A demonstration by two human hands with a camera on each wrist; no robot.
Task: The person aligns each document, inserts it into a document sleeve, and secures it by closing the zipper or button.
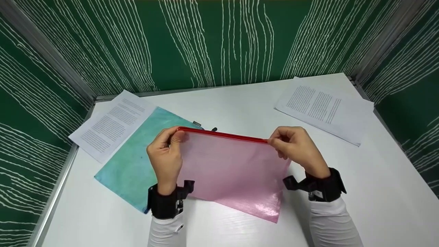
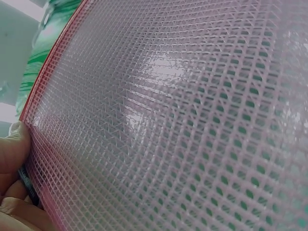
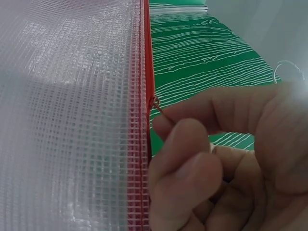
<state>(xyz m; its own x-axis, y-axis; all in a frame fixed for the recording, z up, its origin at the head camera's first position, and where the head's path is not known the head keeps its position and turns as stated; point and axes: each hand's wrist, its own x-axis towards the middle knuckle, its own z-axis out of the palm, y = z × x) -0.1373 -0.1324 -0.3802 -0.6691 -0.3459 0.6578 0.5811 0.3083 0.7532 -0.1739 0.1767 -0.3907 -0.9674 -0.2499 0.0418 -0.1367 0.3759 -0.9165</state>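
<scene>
A pink translucent mesh zipper pouch [image 1: 231,168] with a red zipper [image 1: 223,134] along its top edge is held up above the table. My left hand [image 1: 165,156] pinches the pouch's upper left corner, thumb on the near face, as the left wrist view also shows. At the right end of the zipper, my right hand [image 1: 297,148] pinches the small zipper pull [image 3: 162,112] between thumb and index finger. The right wrist view shows the slider close beside those fingertips. What the pouch contains, if anything, cannot be made out through the mesh.
Under and left of the pouch lies a teal pouch [image 1: 127,168], partly covered. Printed sheets [image 1: 116,120] lie at its far left, and a stack of printed sheets [image 1: 317,106] lies at the back right. Green panels [image 1: 219,41] with white lines enclose the white table [image 1: 370,192].
</scene>
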